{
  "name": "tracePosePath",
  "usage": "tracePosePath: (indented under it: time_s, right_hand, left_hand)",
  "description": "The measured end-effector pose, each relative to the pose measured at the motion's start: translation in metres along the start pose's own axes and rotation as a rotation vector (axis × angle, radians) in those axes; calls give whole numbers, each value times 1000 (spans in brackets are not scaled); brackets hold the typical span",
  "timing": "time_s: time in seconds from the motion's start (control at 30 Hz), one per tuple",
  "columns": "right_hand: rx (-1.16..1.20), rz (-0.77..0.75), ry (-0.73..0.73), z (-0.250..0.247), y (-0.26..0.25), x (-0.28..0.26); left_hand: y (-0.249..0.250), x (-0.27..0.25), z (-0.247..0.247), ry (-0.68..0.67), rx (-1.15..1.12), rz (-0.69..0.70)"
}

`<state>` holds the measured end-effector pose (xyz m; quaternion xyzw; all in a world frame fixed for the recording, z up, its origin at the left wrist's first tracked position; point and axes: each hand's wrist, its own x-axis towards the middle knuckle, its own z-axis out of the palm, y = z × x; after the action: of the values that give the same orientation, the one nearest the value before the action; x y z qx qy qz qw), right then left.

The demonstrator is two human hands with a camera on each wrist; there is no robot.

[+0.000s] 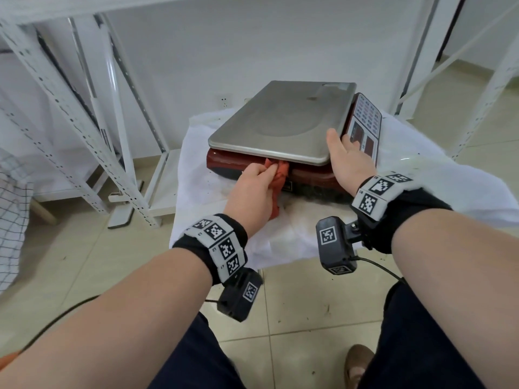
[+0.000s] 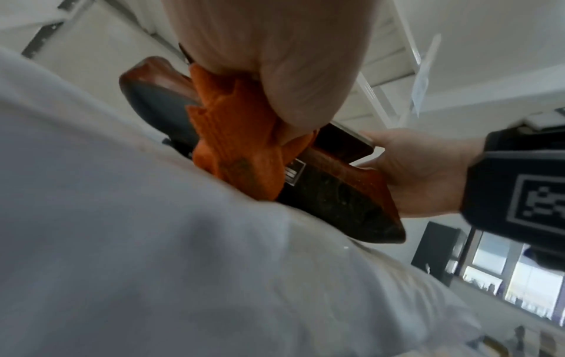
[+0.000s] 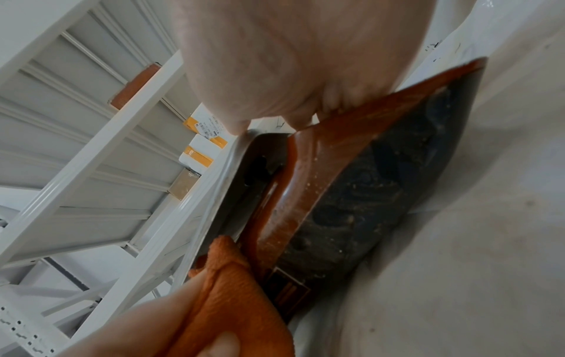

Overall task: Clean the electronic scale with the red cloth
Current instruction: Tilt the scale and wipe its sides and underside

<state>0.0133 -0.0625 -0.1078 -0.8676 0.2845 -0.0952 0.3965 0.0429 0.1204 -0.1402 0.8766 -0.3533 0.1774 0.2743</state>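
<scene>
The electronic scale (image 1: 283, 124) has a steel platter, a dark red body and a keypad on its right side. It sits on a white covered stand (image 1: 196, 153). My left hand (image 1: 252, 189) grips the bunched red cloth (image 1: 280, 178) and presses it against the scale's near side, just under the platter edge. In the left wrist view the cloth (image 2: 238, 135) hangs from my fingers against the scale body (image 2: 336, 198). My right hand (image 1: 345, 161) holds the near right corner, thumb on the platter and fingers over the display panel. In the right wrist view the dusty underside of the scale (image 3: 366, 181) shows.
White metal shelving racks (image 1: 92, 113) stand to the left, and another rack (image 1: 477, 80) to the right. Dark crumbs lie on the white cover (image 1: 309, 217) in front of the scale. A checked fabric (image 1: 11, 209) is at the left edge, and the floor is tiled.
</scene>
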Motion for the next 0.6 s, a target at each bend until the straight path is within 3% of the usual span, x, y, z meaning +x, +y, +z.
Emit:
tracePosePath:
  time_s: [0.07, 0.23, 0.4, 0.53, 0.6]
  right_hand:
    - [-6, -8, -1, 1, 1, 2]
    - [-73, -29, 1, 2, 1, 4]
    - [-28, -7, -24, -6, -1, -5]
    - [42, -13, -67, -20, -3, -15]
    - [-3, -57, -80, -23, -6, -21]
  left_hand:
    - [9, -2, 5, 24, -49, -21]
    - [15, 0, 14, -181, -35, 100]
    - [14, -1, 16, 91, -43, 115]
    - [29, 0, 22, 87, -184, 5]
    - [28, 3, 27, 23, -170, 63]
